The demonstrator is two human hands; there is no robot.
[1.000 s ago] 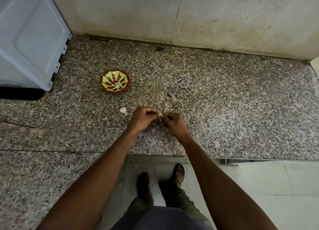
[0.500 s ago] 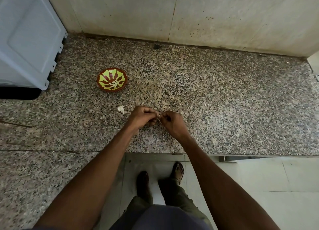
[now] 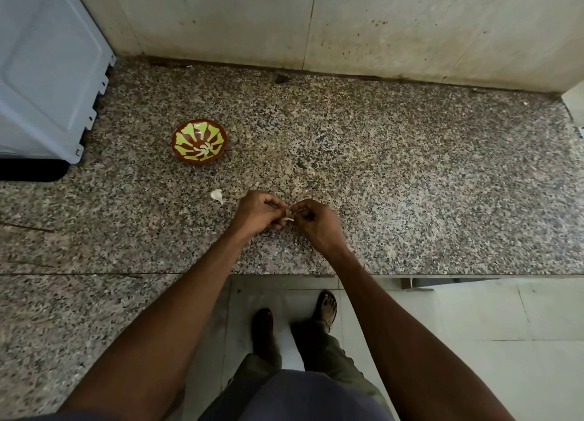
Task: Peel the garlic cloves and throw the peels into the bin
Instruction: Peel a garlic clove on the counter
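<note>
The garlic clove (image 3: 288, 217) sits pinched between both hands above the granite tabletop (image 3: 410, 183), its pale tip pointing down and right. The left hand (image 3: 259, 213) holds it from the left; the right hand (image 3: 316, 223) nips its skin. Another clove (image 3: 217, 195) lies left, near the bowl (image 3: 199, 144). No bin shows.

Speckled granite counter (image 3: 410, 174) against a stained tiled wall (image 3: 379, 25) — pale floor tiles (image 3: 505, 341) below.

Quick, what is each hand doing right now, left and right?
Left hand: fingers curled, pinching the garlic clove.
Right hand: fingers curled, pinching the same clove from the other side.
</note>
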